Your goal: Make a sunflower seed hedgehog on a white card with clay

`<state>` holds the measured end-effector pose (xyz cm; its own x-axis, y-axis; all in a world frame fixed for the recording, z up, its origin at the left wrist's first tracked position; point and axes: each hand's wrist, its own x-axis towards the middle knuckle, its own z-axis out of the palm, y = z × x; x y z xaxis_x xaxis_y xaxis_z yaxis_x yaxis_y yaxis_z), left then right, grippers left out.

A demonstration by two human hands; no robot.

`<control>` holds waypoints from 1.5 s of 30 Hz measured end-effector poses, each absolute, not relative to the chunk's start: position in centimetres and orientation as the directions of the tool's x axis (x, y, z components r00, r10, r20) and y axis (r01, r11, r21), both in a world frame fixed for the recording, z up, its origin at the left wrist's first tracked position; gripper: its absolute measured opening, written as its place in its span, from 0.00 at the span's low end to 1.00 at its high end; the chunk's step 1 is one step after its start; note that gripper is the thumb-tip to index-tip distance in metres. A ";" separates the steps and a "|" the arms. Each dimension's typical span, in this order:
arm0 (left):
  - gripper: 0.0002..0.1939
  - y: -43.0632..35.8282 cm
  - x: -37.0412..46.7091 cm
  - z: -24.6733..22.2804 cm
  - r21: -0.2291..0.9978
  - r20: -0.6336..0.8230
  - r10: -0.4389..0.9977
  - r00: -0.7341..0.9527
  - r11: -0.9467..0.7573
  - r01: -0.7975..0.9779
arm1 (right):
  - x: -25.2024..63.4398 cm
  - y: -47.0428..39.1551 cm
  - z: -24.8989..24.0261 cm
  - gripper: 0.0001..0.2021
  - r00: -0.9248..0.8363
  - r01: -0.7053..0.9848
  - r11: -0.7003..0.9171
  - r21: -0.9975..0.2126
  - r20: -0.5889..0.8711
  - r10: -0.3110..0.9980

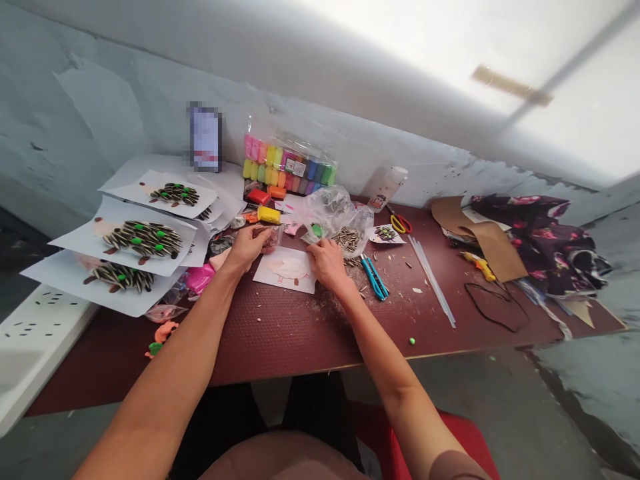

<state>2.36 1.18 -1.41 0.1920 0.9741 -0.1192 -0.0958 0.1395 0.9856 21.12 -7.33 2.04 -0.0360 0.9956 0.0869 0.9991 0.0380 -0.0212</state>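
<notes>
A white card (280,279) lies flat on the table, with a pale hedgehog shape and a few small brown pieces on it. Above its left corner, my left hand (249,248) is closed on a small clear plastic packet (273,239) with something brownish inside. My right hand (327,264) rests by the card's right edge, its fingers curled together; what they pinch, if anything, is hidden. Just beyond it, striped sunflower seeds (347,239) spill from a clear plastic bag (336,205). A teal utility knife (374,277) lies to the right.
Finished hedgehog pictures (140,237) are stacked at left, near a phone (205,140). Colored clay packs (290,163) lean on the wall, with a yellow clay block (269,215) in front. A white bottle (387,189), scissors (399,221), glue sticks (433,281) and a yellow glue gun (479,265) stand or lie rightward.
</notes>
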 end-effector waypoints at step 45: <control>0.25 -1.0 2.7 1.8 0.960 -0.039 0.888 0.458 0.161 -0.230 | 18.7 -6.1 0.3 0.11 0.088 0.153 0.107 -0.982 0.121 0.989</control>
<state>2.72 -1.03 1.78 0.4579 0.8881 -0.0394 -0.2296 0.1610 0.9599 18.68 -6.13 0.26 0.0881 0.9887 0.1211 0.1532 0.1067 -0.9824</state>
